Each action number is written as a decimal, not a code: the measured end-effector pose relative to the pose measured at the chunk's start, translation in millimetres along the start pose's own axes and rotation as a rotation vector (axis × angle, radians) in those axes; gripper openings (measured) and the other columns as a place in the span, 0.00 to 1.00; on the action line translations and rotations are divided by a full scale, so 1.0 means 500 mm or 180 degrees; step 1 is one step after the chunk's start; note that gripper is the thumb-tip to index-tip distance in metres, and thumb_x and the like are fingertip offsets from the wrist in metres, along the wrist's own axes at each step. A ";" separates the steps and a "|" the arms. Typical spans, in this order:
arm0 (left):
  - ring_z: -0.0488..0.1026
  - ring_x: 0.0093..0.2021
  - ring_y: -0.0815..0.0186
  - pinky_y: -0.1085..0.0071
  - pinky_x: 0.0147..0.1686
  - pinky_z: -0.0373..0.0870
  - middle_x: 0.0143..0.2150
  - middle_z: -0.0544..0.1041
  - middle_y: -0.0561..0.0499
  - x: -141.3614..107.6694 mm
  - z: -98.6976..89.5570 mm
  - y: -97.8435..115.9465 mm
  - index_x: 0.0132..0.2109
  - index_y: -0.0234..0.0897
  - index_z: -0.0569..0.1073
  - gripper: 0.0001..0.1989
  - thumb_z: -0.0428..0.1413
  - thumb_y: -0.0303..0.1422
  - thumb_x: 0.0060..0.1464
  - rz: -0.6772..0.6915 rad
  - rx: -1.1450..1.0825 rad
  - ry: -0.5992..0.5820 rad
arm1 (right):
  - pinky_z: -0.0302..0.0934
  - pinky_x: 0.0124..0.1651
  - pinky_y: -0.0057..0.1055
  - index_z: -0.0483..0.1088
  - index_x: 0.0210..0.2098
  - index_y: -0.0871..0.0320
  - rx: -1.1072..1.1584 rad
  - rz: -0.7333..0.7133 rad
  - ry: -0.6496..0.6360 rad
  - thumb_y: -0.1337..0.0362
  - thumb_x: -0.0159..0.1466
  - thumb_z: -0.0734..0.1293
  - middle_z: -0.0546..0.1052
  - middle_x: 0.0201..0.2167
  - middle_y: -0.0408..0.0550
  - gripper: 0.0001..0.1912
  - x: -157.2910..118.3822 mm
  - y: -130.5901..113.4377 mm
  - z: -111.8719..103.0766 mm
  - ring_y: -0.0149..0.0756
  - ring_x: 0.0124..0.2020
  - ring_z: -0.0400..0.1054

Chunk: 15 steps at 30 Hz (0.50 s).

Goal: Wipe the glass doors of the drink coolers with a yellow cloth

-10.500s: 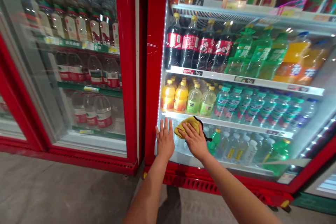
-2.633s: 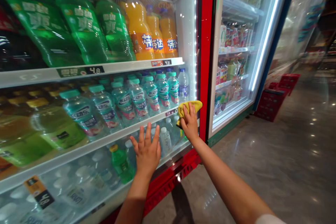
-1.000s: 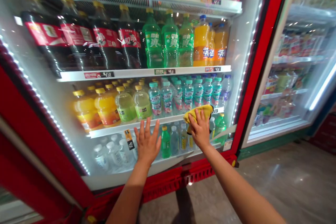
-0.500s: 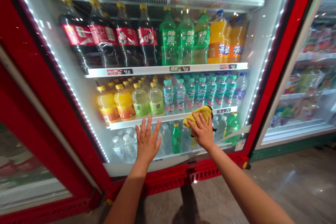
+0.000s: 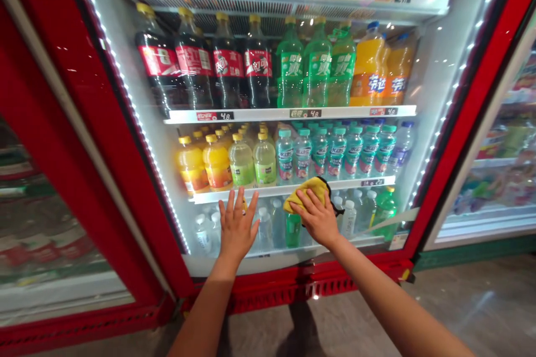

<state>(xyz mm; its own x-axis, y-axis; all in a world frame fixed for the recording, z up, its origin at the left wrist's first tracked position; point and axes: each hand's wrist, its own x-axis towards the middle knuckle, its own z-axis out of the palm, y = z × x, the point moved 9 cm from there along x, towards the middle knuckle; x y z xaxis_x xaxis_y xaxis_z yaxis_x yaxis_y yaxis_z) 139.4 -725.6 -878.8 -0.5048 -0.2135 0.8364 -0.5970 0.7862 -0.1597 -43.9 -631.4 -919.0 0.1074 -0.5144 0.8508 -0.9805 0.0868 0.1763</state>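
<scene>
A yellow cloth with a dark edge lies flat on the glass door of a lit drinks cooler, in front of the lower shelf. My right hand presses on it, fingers over the cloth. To the left, my left hand rests with fingers spread against the glass and holds nothing. Behind the glass, yellow-capped bottles and teal-capped bottles stand on the shelf just above the hands. A green bottle is partly hidden behind the cloth and my right hand.
Dark cola bottles and green bottles fill a higher shelf. Red door frames run along both sides. Another cooler stands at the right, one more at the left. Grey floor lies below.
My right hand and the cloth have moved left across the glass, closer to my left hand, and now cover part of the green bottle. The view has shifted, so the cooler appears further right.
</scene>
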 end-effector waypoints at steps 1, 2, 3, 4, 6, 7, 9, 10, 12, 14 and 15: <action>0.42 0.77 0.46 0.38 0.72 0.39 0.78 0.45 0.42 0.000 -0.002 -0.004 0.75 0.50 0.49 0.43 0.62 0.34 0.59 -0.0020 -0.0005 0.0010 | 0.32 0.74 0.61 0.64 0.66 0.41 -0.0019 0.0195 0.0064 0.70 0.66 0.64 0.64 0.70 0.46 0.31 0.008 0.011 -0.007 0.47 0.73 0.50; 0.42 0.77 0.45 0.38 0.72 0.39 0.78 0.45 0.42 0.000 -0.002 -0.007 0.75 0.49 0.49 0.44 0.62 0.35 0.58 -0.0031 -0.0013 0.0014 | 0.34 0.73 0.63 0.63 0.67 0.43 -0.0040 0.0418 0.0129 0.70 0.66 0.64 0.62 0.72 0.48 0.32 0.021 0.016 -0.012 0.50 0.74 0.47; 0.42 0.77 0.46 0.39 0.72 0.39 0.78 0.44 0.41 -0.001 -0.002 -0.008 0.75 0.49 0.48 0.44 0.62 0.36 0.58 -0.0032 -0.0024 0.0014 | 0.35 0.72 0.65 0.61 0.69 0.44 -0.0054 0.0623 0.0174 0.69 0.66 0.64 0.58 0.73 0.49 0.33 0.037 0.012 -0.013 0.52 0.75 0.44; 0.42 0.77 0.46 0.39 0.72 0.39 0.78 0.44 0.41 -0.001 -0.002 -0.010 0.75 0.49 0.48 0.44 0.62 0.36 0.59 -0.0027 -0.0039 0.0012 | 0.35 0.71 0.66 0.59 0.70 0.44 -0.0052 0.0765 0.0185 0.69 0.66 0.63 0.56 0.74 0.50 0.34 0.053 -0.001 -0.010 0.54 0.76 0.41; 0.42 0.77 0.46 0.40 0.73 0.40 0.78 0.44 0.41 -0.003 -0.001 -0.012 0.75 0.48 0.46 0.44 0.61 0.36 0.60 -0.0014 -0.0063 0.0016 | 0.34 0.71 0.66 0.57 0.71 0.43 -0.0010 0.0770 0.0139 0.69 0.66 0.63 0.53 0.75 0.49 0.35 0.080 -0.048 0.007 0.54 0.76 0.38; 0.42 0.77 0.47 0.40 0.73 0.40 0.78 0.44 0.41 -0.005 -0.001 -0.014 0.76 0.47 0.45 0.44 0.60 0.36 0.60 0.0003 -0.0064 0.0018 | 0.32 0.72 0.65 0.58 0.70 0.42 0.0017 0.0648 0.0113 0.68 0.67 0.63 0.54 0.75 0.47 0.34 0.087 -0.073 0.017 0.53 0.76 0.38; 0.43 0.77 0.48 0.41 0.73 0.40 0.78 0.45 0.41 -0.010 -0.004 -0.021 0.76 0.46 0.43 0.44 0.59 0.36 0.61 0.0065 -0.0049 0.0012 | 0.27 0.74 0.62 0.60 0.69 0.40 0.0046 0.0270 0.0113 0.67 0.68 0.63 0.59 0.73 0.45 0.32 0.084 -0.111 0.029 0.47 0.75 0.43; 0.43 0.77 0.48 0.41 0.73 0.40 0.78 0.46 0.41 -0.013 -0.006 -0.026 0.76 0.46 0.43 0.44 0.59 0.36 0.62 0.0104 -0.0037 -0.0001 | 0.26 0.74 0.59 0.62 0.67 0.40 0.0050 0.0055 0.0157 0.67 0.68 0.63 0.63 0.71 0.44 0.30 0.075 -0.119 0.029 0.44 0.74 0.46; 0.43 0.77 0.48 0.42 0.73 0.40 0.78 0.47 0.41 -0.019 -0.012 -0.040 0.76 0.46 0.43 0.44 0.59 0.35 0.62 0.0183 -0.0006 -0.0039 | 0.26 0.75 0.55 0.66 0.65 0.40 0.0055 -0.0314 0.0248 0.67 0.69 0.62 0.68 0.67 0.42 0.26 0.056 -0.113 0.020 0.40 0.73 0.52; 0.42 0.77 0.49 0.42 0.73 0.40 0.77 0.48 0.40 -0.024 -0.021 -0.059 0.76 0.46 0.44 0.44 0.59 0.35 0.61 0.0241 0.0041 -0.0059 | 0.29 0.75 0.54 0.69 0.63 0.41 0.0039 -0.0362 0.0386 0.66 0.70 0.62 0.71 0.65 0.43 0.24 0.051 -0.086 0.001 0.39 0.72 0.53; 0.42 0.77 0.49 0.43 0.73 0.40 0.77 0.48 0.40 -0.025 -0.026 -0.068 0.76 0.46 0.45 0.43 0.59 0.35 0.61 0.0261 0.0070 -0.0059 | 0.30 0.75 0.55 0.69 0.62 0.42 0.0016 -0.0228 0.0485 0.65 0.70 0.62 0.71 0.65 0.44 0.23 0.058 -0.071 -0.010 0.41 0.73 0.52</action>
<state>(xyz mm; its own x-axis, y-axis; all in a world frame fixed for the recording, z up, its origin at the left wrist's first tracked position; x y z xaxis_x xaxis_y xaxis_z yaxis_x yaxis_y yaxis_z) 174.2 -742.3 -877.1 -0.5639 -0.1596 0.8103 -0.5665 0.7887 -0.2389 -5.3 -644.8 -898.2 0.2003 -0.3836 0.9015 -0.9703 0.0500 0.2369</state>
